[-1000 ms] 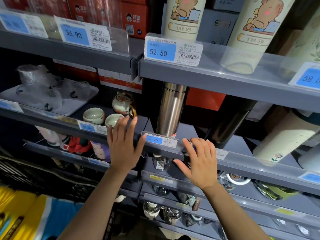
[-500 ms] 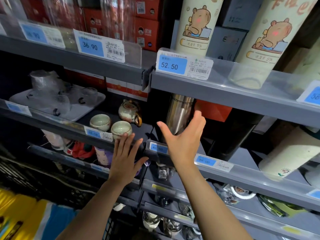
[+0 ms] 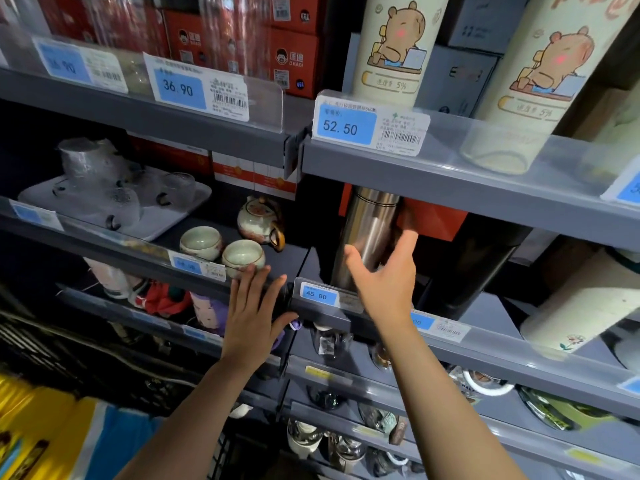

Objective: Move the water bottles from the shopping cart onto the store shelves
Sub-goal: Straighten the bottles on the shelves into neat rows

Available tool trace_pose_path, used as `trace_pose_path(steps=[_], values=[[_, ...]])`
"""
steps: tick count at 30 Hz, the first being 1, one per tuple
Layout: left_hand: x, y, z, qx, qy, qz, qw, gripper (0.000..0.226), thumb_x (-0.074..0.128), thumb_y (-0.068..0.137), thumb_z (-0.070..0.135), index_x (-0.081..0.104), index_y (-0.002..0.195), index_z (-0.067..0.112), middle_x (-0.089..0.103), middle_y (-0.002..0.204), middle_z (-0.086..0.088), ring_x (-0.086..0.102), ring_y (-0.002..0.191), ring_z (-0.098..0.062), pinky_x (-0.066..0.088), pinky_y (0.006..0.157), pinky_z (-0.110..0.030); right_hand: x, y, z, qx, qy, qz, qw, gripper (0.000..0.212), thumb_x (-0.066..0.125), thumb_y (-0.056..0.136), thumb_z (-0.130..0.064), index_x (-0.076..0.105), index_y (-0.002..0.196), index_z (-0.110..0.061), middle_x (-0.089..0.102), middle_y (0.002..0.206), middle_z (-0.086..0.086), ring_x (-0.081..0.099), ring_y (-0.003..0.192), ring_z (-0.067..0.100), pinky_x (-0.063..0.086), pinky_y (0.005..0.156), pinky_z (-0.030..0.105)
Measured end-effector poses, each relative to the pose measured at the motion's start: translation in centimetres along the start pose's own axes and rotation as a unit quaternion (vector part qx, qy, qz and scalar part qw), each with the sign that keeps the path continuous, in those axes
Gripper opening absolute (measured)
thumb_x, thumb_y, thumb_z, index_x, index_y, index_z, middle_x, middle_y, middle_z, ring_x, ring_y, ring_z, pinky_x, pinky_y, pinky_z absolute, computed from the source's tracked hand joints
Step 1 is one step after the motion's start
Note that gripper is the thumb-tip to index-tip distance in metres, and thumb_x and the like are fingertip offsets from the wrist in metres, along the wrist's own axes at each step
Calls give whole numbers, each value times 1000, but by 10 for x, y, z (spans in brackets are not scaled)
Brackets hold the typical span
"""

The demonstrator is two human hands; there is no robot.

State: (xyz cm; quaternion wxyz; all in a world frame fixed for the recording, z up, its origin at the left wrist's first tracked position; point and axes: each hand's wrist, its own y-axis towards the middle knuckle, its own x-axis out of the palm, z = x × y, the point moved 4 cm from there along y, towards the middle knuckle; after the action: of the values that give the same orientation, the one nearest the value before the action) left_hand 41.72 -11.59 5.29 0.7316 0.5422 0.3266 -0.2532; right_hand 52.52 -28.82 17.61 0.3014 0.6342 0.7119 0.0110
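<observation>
A steel water bottle stands upright on the middle grey shelf, above the 45.00 price tag. My right hand is spread in front of the bottle's lower part, fingers straight, thumb to the left; whether it touches the bottle is unclear. My left hand lies flat with straight fingers against the front rail of the neighbouring shelf, below the tea cups. A dark bottle stands just right of the steel one. Two cream bear-print bottles stand on the shelf above.
Two tea cups and a teapot sit left of the steel bottle, with a tray of glasses further left. A cream flask leans at the right. The dark shopping cart is at lower left. Lower shelves hold several glass bottles.
My right hand rose from the shelf's front rail up to the steel bottle and spread in front of it. My left hand stayed flat on the rail. The camera moved closer.
</observation>
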Motion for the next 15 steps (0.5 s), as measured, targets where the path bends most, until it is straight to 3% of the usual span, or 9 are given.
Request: trace_pose_path(steps=[2, 4, 7, 9, 11, 13, 15], values=[[0, 1, 0, -1, 0, -3, 1000, 61, 23, 100, 59, 41, 137, 15, 38, 143, -15, 28, 138, -38, 10, 118, -46, 4, -9, 0, -8, -24, 21, 999, 78, 79, 76, -39, 35, 132, -8, 42, 112, -2, 44, 101, 12, 38, 82, 24], [-1, 1, 0, 0, 3, -2, 1000, 62, 21, 100, 60, 41, 137, 15, 36, 143, -15, 27, 138, -38, 8, 119, -46, 8, -15, 0, -3, -43, 44, 998, 95, 82, 72, -43, 28, 142, -9, 39, 128, 4, 43, 117, 20, 40, 85, 29], [-1, 1, 0, 2, 5, 0, 1000, 62, 19, 101, 60, 41, 137, 14, 37, 143, -15, 26, 139, -38, 8, 119, -46, 13, -20, 4, 7, -41, 42, 998, 99, 82, 73, -38, 23, 148, -12, 39, 138, 8, 43, 124, 24, 41, 89, 29], [-1, 1, 0, 5, 6, 1, 1000, 62, 20, 101, 60, 41, 138, 14, 38, 143, -15, 26, 139, -38, 11, 118, -48, 12, -19, 6, 16, -23, 34, 999, 98, 80, 77, -32, 19, 150, -12, 38, 144, 7, 39, 131, 21, 38, 100, 27], [0, 0, 0, 7, 10, -2, 1000, 62, 21, 101, 59, 40, 139, 14, 37, 144, -16, 26, 140, -38, 12, 117, -49, 7, -17, 9, 28, -7, 4, 1000, 94, 77, 80, -27, 16, 150, -13, 43, 141, 5, 42, 129, 19, 39, 103, 28], [0, 0, 0, 6, 14, -6, 1000, 62, 21, 101, 59, 39, 139, 14, 36, 144, -16, 25, 140, -39, 11, 118, -49, 4, -16, 12, 29, -6, -26, 999, 87, 75, 81, -26, 18, 147, -16, 51, 116, -3, 51, 109, 17, 41, 86, 18], [0, 0, 0, 4, 17, -11, 1000, 62, 20, 101, 60, 38, 140, 15, 35, 145, -16, 24, 141, -38, 10, 119, -48, 6, -17, 12, 9, -25, -27, 999, 87, 74, 81, -33, 17, 145, -18, 51, 113, -6, 54, 105, 17, 43, 80, 18]])
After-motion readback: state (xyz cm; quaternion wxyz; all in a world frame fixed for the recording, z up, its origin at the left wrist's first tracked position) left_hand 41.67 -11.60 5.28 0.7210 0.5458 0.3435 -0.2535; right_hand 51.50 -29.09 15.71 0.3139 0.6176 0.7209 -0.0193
